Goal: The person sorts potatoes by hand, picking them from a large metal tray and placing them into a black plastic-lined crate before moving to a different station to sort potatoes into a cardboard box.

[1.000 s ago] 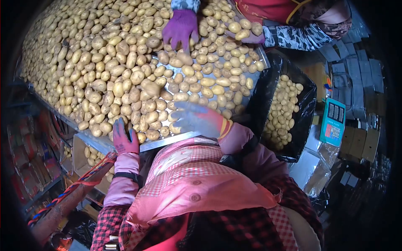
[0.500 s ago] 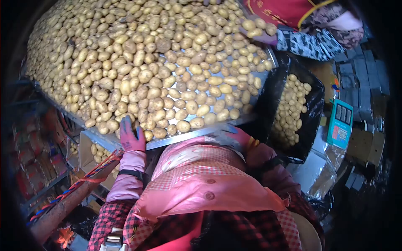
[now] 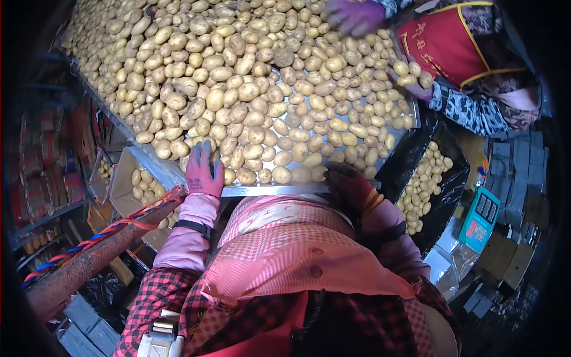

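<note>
1. Potatoes (image 3: 250,89) everywhere, heaped on a sloping metal table (image 3: 279,190) that fills the view from nine o'clock round to two o'clock, with the near lip running just above the person's pink apron.

2. Left hand (image 3: 202,169) is at about eight o'clock on the heap, gloved in red, lying flat on the lowest row with the fingers spread and pointing up the slope. It presses on the tubers; nothing is closed inside it.

3. Right hand (image 3: 351,178) sits at four o'clock on the table's lip, dark and half shadowed. Whether those fingers are curled round anything, I cannot tell.

4. Doing this well, as I judge it: keep that flat left palm as a dam so the bottom row does not roll off, and sweep small batches rather than the whole bank.

5. Off the table's right end, at three o'clock, a black-lined sack (image 3: 425,178) already holds potatoes; anything pushed that way wants a gentle slide, not a drop, or skins may bruise.

6. Below the left hand, at seven o'clock, an open carton (image 3: 128,187) holds a few more.

7. Across the table at one o'clock, a co-worker's purple-gloved hand (image 3: 354,15) rests on the pile, and their other hand (image 3: 416,80) carries several potatoes.
</note>
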Motion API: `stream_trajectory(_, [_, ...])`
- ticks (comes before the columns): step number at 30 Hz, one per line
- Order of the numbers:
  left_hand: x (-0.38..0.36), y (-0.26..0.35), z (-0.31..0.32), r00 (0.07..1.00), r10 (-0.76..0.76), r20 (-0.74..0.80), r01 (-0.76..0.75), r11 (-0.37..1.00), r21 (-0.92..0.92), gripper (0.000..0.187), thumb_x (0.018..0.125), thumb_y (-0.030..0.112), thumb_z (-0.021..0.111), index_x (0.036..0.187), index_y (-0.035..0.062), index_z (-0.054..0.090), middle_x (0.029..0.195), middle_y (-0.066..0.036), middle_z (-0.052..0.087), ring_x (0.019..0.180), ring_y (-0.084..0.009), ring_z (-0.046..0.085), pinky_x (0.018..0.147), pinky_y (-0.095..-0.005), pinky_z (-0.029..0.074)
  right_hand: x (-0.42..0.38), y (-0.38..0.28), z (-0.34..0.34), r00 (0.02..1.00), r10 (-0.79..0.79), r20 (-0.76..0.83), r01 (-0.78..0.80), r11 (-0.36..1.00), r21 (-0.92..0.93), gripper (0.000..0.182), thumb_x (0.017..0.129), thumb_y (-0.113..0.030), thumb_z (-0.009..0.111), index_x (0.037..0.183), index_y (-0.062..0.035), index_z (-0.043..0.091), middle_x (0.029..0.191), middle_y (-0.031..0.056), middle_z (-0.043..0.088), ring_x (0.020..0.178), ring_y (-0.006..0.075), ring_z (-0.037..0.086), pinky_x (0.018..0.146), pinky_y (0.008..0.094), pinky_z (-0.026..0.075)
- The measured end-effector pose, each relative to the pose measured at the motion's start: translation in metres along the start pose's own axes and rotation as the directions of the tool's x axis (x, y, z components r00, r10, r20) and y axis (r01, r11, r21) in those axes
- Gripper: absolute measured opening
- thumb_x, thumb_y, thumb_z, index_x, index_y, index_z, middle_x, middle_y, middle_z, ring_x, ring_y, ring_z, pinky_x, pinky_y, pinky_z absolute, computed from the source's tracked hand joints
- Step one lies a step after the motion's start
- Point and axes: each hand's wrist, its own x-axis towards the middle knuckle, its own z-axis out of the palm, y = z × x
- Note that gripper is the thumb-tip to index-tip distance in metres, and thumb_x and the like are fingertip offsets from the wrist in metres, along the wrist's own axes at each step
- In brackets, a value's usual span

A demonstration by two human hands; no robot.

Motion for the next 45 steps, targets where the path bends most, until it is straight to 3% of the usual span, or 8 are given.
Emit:
stream_trajectory(2, [-0.006, -0.006, -0.002, 1.0, -0.013, 0.004, 0.013, 1.0, -0.009, 0.064, 0.083, 0.021, 0.065, 0.142, 0.0054, 0.045, 0.139, -0.028, 0.047, 0.128, -0.0458, 0.045, 0.108, -0.0507, 0.037, 0.006, -0.025, -0.003, 0.957, 0.292, 0.004, -0.276, 0.902, 0.331, 0.039, 0.097, -0.014, 0.057, 0.134, -0.0013, 0.053, 0.129, 0.0121, 0.058, 0.117, 0.0192, 0.058, 0.098, 0.0337, 0.049])
stream_trajectory(3, [-0.004, -0.007, 0.001, 1.0, -0.001, -0.002, 0.001, 0.999, -0.032, 0.064, 0.083, 0.021, 0.065, 0.142, 0.0049, 0.045, 0.139, -0.028, 0.047, 0.128, -0.0456, 0.045, 0.108, -0.0504, 0.037, 0.017, 0.002, -0.01, 0.989, -0.145, 0.009, 0.145, 0.988, -0.057, 0.04, 0.097, -0.012, 0.055, 0.136, -0.0021, 0.051, 0.132, 0.0119, 0.057, 0.12, 0.0201, 0.056, 0.099, 0.0339, 0.049])
stream_trajectory(5, [-0.004, -0.011, 0.009, 1.0, 0.002, -0.008, -0.002, 1.0, -0.009, 0.064, 0.084, 0.019, 0.065, 0.141, -0.0004, 0.044, 0.139, -0.027, 0.048, 0.129, -0.045, 0.044, 0.109, -0.0497, 0.036, 0.039, 0.047, -0.033, 0.828, -0.511, 0.23, 0.517, 0.541, -0.663, 0.042, 0.098, -0.009, 0.053, 0.139, -0.0043, 0.048, 0.136, 0.0116, 0.054, 0.126, 0.0215, 0.053, 0.101, 0.035, 0.049])
stream_trajectory(12, [0.005, -0.001, -0.002, 1.0, 0.028, -0.01, -0.028, 0.999, -0.027, 0.063, 0.084, 0.016, 0.064, 0.141, -0.0005, 0.044, 0.135, -0.028, 0.05, 0.127, -0.0448, 0.046, 0.108, -0.0506, 0.037, 0.074, 0.036, -0.011, 0.882, -0.455, 0.122, 0.465, 0.801, -0.376, 0.036, 0.088, -0.017, 0.062, 0.123, -0.0094, 0.058, 0.124, 0.0085, 0.061, 0.111, 0.0227, 0.06, 0.091, 0.038, 0.052])
stream_trajectory(18, [0.005, -0.001, -0.006, 0.999, 0.011, -0.038, -0.012, 0.999, -0.034, 0.06, 0.082, 0.02, 0.065, 0.137, 0.0013, 0.049, 0.132, -0.028, 0.053, 0.122, -0.0447, 0.051, 0.105, -0.0505, 0.04, 0.05, -0.026, 0.0, 0.966, 0.226, 0.124, -0.252, 0.931, 0.264, 0.051, 0.096, -0.03, 0.061, 0.139, -0.0054, 0.049, 0.12, 0.0075, 0.065, 0.107, 0.016, 0.062, 0.089, 0.0319, 0.051])
stream_trajectory(27, [-0.001, -0.004, -0.002, 0.998, 0.0, -0.055, -0.001, 1.0, -0.022, 0.064, 0.082, 0.022, 0.066, 0.141, 0.0063, 0.046, 0.136, -0.025, 0.049, 0.124, -0.0419, 0.048, 0.104, -0.0509, 0.039, 0.038, -0.035, 0.015, 0.993, 0.066, 0.095, -0.082, 0.979, 0.186, 0.049, 0.097, -0.026, 0.06, 0.138, -0.0025, 0.049, 0.12, 0.0101, 0.064, 0.11, 0.0201, 0.062, 0.094, 0.0325, 0.05])
stream_trajectory(30, [-0.002, -0.004, -0.003, 0.999, -0.001, -0.053, -0.001, 0.999, -0.034, 0.065, 0.083, 0.023, 0.066, 0.141, 0.0059, 0.045, 0.136, -0.026, 0.049, 0.125, -0.0422, 0.047, 0.104, -0.0508, 0.039, 0.032, -0.04, 0.03, 0.986, 0.123, 0.114, -0.164, 0.847, 0.506, 0.048, 0.098, -0.022, 0.058, 0.139, 0.0, 0.047, 0.124, 0.0116, 0.061, 0.112, 0.0201, 0.061, 0.096, 0.0319, 0.05])
stream_trajectory(45, [-0.01, -0.011, 0.0, 0.973, 0.078, -0.219, -0.086, 0.996, -0.027, 0.058, 0.083, 0.028, 0.067, 0.135, 0.0064, 0.052, 0.13, -0.022, 0.053, 0.119, -0.0382, 0.051, 0.1, -0.0499, 0.04, 0.006, -0.014, 0.086, 0.966, 0.206, 0.158, -0.258, 0.838, 0.48, 0.048, 0.097, -0.018, 0.059, 0.139, 0.0009, 0.045, 0.124, 0.0097, 0.061, 0.106, 0.0177, 0.062, 0.092, 0.0304, 0.052])
